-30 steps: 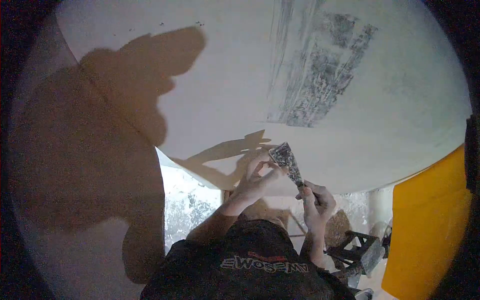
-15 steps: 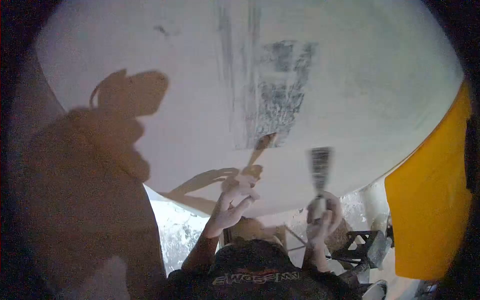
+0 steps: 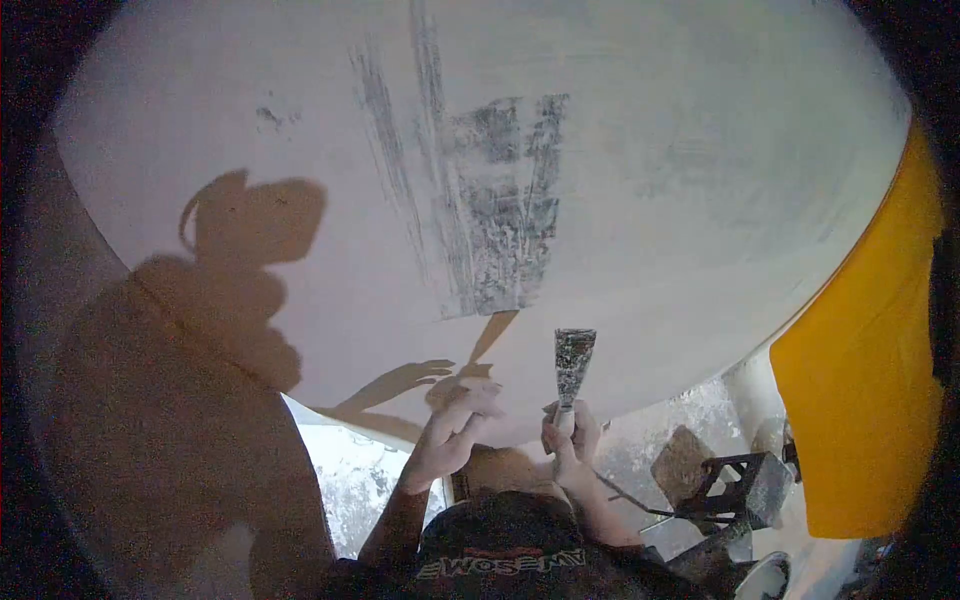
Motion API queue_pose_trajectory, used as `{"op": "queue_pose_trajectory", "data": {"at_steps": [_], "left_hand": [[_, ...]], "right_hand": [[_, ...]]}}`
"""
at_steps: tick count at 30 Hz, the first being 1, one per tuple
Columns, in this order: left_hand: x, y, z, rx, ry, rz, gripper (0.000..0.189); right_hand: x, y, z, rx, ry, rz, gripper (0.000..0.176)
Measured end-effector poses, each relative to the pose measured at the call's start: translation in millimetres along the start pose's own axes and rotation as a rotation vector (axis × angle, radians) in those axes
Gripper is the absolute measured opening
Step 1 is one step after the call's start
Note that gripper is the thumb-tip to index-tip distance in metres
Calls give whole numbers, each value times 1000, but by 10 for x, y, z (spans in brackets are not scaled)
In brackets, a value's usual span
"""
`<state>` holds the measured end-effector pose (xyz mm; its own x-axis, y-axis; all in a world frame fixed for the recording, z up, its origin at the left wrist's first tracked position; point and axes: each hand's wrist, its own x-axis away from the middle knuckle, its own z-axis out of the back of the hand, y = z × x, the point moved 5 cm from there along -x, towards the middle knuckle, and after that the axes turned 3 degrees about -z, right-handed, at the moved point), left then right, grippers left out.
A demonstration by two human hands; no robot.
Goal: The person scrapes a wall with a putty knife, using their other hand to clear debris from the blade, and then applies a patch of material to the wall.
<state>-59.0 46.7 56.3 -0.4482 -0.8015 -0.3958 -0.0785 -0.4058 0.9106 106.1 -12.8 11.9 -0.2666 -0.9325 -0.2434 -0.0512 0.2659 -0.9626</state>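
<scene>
My right hand (image 3: 574,440) is wrapped round the pale handle of a putty knife (image 3: 574,362). Its blade points up and is smeared with dark and white residue. To its left, my left hand (image 3: 455,430) is raised with the fingers stretched out and nothing visible in it. Both hands are in front of the lower part of a large, pale curved surface (image 3: 680,220). A dark, streaky patch (image 3: 500,210) marks that surface above the hands. The blade appears apart from the patch, and its shadow falls just below it.
A yellow panel or sheet (image 3: 850,400) hangs at the right. Below it stand a black crate-like object (image 3: 745,490) and a brownish block (image 3: 683,465). A round, pale-rimmed container (image 3: 765,578) sits low on the right. My shadow (image 3: 200,330) covers the surface's left side.
My right hand and the putty knife have moved left, closer to my left hand, and the knife is no longer blurred. The dark patch now appears further left and slightly lower in view.
</scene>
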Motion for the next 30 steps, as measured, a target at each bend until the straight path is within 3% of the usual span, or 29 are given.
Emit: {"op": "queue_pose_trajectory", "data": {"at_steps": [2, 4, 5, 7, 10, 14, 16, 20, 22, 26, 30], "left_hand": [[-31, -6, -8, -148, -20, -74, 9], [-62, -136, -37, 208, -25, -32, 10], [-60, -164, -51, 208, -24, -30, 10], [-121, -100, -26, -35, 76, -149, 17], [-215, 79, -73, -42, 208, -191, 15], [-218, -35, -17, -85, 95, -298, 17], [-238, -200, -41, 149, 115, 86, 13], [-369, 201, -254, 169, 226, -28, 11], [-289, 6, -351, 87, 184, 164, 12], [-394, 174, -545, -158, 207, 17, 18], [-461, 108, -565, -135, 250, 211, 23]], "right_hand": [[46, 105, -27, -174, 32, -104, 25], [46, 145, -25, -210, 60, -104, 20], [50, 150, -6, -242, 89, -99, 17], [46, 111, 49, -174, 65, -93, 18], [47, 84, 66, -138, 37, -80, 21], [47, 84, 112, -166, 28, -134, 30], [7, 79, 197, -128, -32, -105, 30], [-97, -154, 197, 5, -196, -104, 28], [-97, -141, 225, -1, -212, -71, 27], [-86, -145, 235, -110, -211, -104, 27], [-121, 59, 95, -220, -220, -161, 28]]}}
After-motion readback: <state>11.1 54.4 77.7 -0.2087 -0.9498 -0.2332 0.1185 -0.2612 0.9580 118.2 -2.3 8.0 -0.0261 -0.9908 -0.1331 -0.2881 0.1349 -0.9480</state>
